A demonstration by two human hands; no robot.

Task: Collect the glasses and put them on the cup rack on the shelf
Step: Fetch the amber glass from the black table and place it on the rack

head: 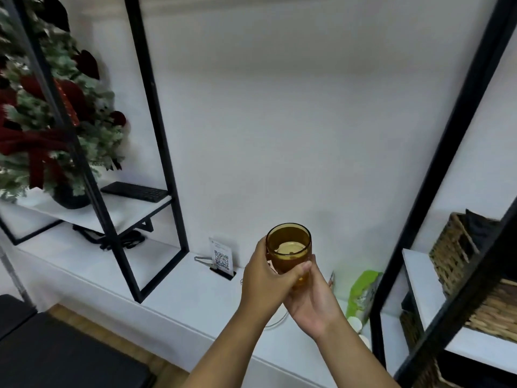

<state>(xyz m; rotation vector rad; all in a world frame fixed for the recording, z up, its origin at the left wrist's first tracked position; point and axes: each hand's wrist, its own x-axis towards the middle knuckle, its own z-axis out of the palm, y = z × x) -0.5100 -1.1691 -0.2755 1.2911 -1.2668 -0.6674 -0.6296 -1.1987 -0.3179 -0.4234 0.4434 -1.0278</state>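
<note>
My hands — left (263,287), right (310,301) — clasp an amber glass (288,249) above the white surface (179,298); black-framed shelves (156,113) flank a white wall (279,107).

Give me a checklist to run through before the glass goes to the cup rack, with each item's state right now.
1. Glass gripped: ok. The left hand wraps the side of the amber glass and the right hand holds it from below.
2. Glass upright: ok, mouth facing up.
3. Glass empty: cannot tell; a pale patch shows at the bottom.
4. Glass clear of the counter: ok, held in the air above it.
5. Cup rack located: not ok, no rack is in view; the shelf at right shows only wicker baskets.
6. Path to the right: cannot tell; a black frame post stands between glass and shelf.
</note>
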